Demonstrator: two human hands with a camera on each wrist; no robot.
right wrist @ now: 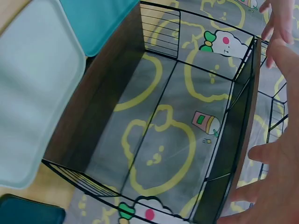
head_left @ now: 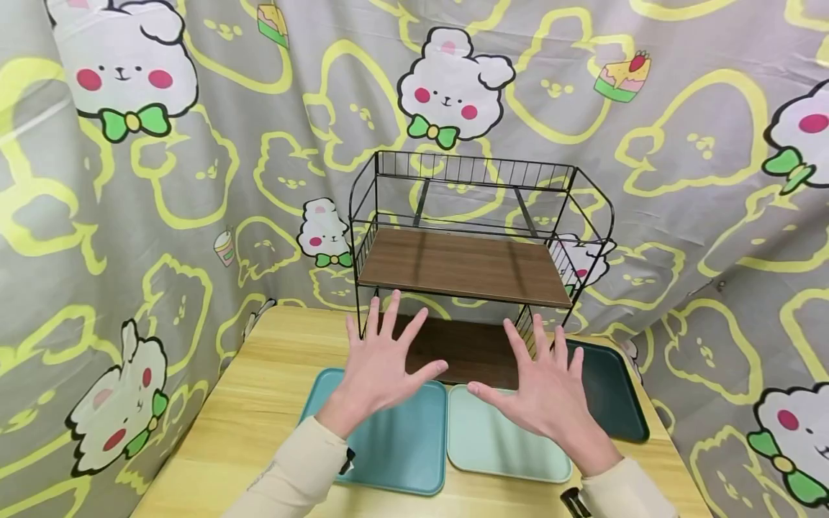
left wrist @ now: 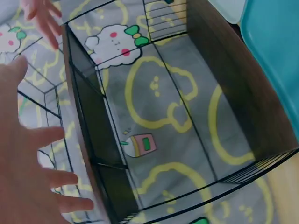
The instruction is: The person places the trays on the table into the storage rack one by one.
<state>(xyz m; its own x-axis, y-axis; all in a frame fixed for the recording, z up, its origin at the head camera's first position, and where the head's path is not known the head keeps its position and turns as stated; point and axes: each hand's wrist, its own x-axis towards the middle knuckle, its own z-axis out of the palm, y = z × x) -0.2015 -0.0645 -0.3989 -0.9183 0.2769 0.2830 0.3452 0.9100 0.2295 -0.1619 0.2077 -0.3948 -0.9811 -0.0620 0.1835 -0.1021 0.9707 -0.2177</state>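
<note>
While the left hand [head_left: 381, 367] and right hand [head_left: 550, 385] have fingers [head_left: 391, 318] spread, the wire rack [head_left: 466, 262] stands just beyond them.

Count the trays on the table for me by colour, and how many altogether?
Blue tray: 1
Pale green tray: 1
Dark teal tray: 1
Total: 3 trays
</note>
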